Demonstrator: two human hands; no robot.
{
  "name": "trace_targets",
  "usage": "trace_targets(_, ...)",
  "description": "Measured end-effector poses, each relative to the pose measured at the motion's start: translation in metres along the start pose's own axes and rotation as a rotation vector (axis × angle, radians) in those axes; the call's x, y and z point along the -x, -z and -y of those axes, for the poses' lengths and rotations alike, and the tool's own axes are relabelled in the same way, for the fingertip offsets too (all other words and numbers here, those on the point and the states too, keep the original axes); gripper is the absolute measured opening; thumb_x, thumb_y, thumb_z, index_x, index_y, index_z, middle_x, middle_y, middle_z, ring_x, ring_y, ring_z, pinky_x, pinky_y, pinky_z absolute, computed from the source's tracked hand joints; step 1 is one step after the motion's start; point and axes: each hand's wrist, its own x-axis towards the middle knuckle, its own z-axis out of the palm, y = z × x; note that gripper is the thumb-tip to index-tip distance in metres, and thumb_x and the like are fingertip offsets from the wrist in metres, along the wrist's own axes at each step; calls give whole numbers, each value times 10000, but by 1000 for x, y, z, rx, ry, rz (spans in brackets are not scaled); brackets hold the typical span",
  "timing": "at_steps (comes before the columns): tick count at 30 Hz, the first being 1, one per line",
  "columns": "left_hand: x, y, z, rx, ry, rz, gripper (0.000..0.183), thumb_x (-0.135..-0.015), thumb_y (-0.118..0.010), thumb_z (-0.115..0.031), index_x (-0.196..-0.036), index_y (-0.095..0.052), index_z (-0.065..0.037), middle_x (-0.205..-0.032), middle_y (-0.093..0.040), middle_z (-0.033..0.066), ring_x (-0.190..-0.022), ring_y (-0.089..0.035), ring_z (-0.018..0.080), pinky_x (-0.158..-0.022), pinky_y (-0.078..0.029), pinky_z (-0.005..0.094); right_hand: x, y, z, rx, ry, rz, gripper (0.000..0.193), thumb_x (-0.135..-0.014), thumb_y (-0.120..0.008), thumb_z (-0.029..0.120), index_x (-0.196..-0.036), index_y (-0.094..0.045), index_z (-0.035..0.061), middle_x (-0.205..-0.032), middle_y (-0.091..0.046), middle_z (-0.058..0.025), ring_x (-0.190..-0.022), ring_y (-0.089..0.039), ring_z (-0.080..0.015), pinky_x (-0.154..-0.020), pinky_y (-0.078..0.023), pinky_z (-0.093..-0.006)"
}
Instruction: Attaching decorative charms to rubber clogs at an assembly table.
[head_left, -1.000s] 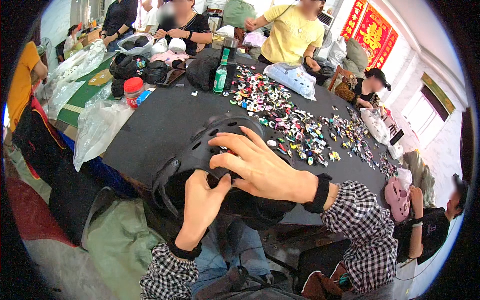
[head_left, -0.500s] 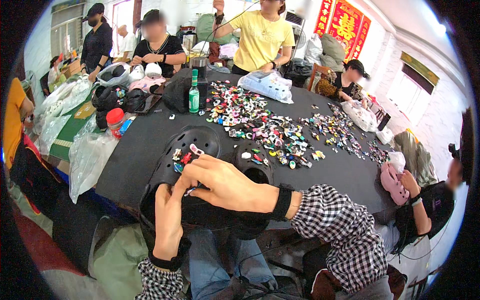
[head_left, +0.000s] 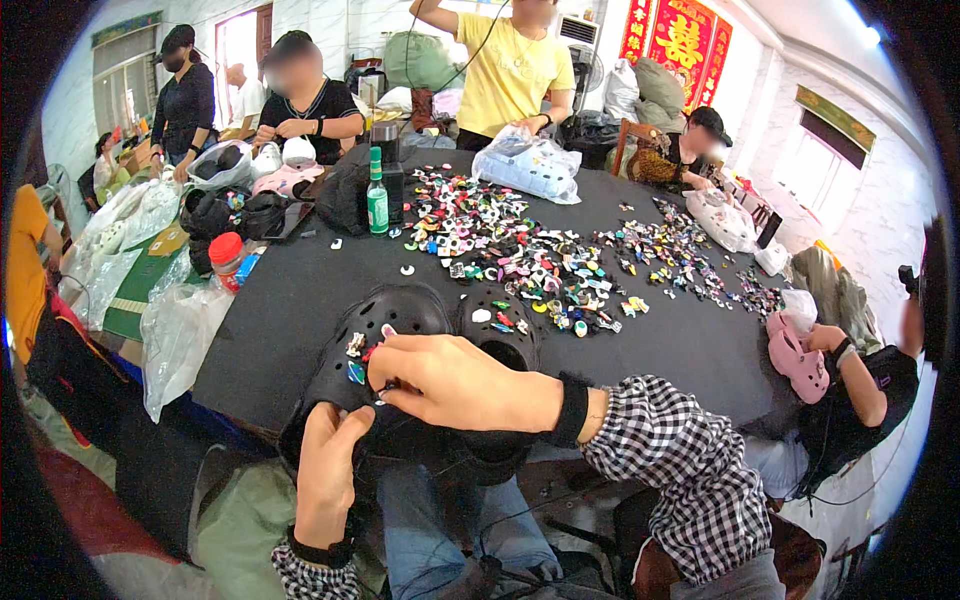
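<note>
A black clog point(head_left: 402, 303) with round holes lies in front of me at the table's near edge. My left hand point(head_left: 328, 460) grips its near left side, thumb on top and fingers partly hidden. Over the clog's upper, my right hand point(head_left: 465, 380) is closed in a pinch on a small, mostly hidden piece that looks like a shoe charm. Beside these fingertips sit a blue-green charm point(head_left: 356, 372), a gold-and-white charm point(head_left: 355, 345) and a pink one, with a bit of red showing. A second black clog point(head_left: 518, 352) stands to the right, partly behind my right hand, with several charms on it.
A heap of colourful shoe charms point(head_left: 490, 225) spreads over the black table point(head_left: 260, 335). Behind it are a green bottle point(head_left: 377, 195) and a bagged light-blue bundle point(head_left: 530, 165). A red-lidded jar point(head_left: 228, 255) stands left. Co-workers sit around; one at right holds a pink clog point(head_left: 795, 360).
My hands have come slightly apart: the left has moved down along the clog's side, and the right still pinches over the upper. The whole view has shifted a little.
</note>
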Motion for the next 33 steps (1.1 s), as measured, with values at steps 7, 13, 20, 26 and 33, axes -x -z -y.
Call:
trace_targets(7,10,-1,8,-286,-36,25,196,-871,-604,-30,-1057,-589,30,-900,-607,-5,-735,-517,85,-672,-439,251,6,3,-2,81,41,115,85,-819,-615,86,-856,-551,44,-895,-589,-133,-852,-627,-356,-700,-520,-463)
trace_targets(13,8,-1,-6,-584,-118,7,263,-852,-650,-81,-1045,-590,86,-858,-677,124,-726,-588,120,-673,-466,273,10,14,-2,48,10,119,123,-788,-658,69,-862,-560,57,-879,-584,-117,-822,-620,-350,-688,-518,-441)
trace_targets(20,17,6,4,-546,-130,-35,218,-883,-639,-115,-958,-586,82,-694,-601,108,-611,-487,105,-563,-406,291,-4,5,-3,10,95,141,140,-770,-675,73,-850,-561,56,-850,-591,-105,-832,-615,-337,-694,-506,-438)
trace_targets(26,21,10,4,-459,-57,-7,227,-896,-643,-141,-934,-581,74,-634,-505,46,-593,-387,74,-524,-351,274,-10,0,2,106,145,177,127,-766,-680,76,-816,-566,55,-819,-589,-94,-830,-606,-312,-727,-498,-416)
trace_targets(33,25,13,19,-402,-160,7,231,-879,-659,-136,-940,-576,71,-684,-571,153,-591,-456,138,-557,-406,321,-9,-2,5,90,114,235,121,-770,-677,77,-807,-565,52,-817,-584,-92,-837,-598,-301,-725,-499,-412)
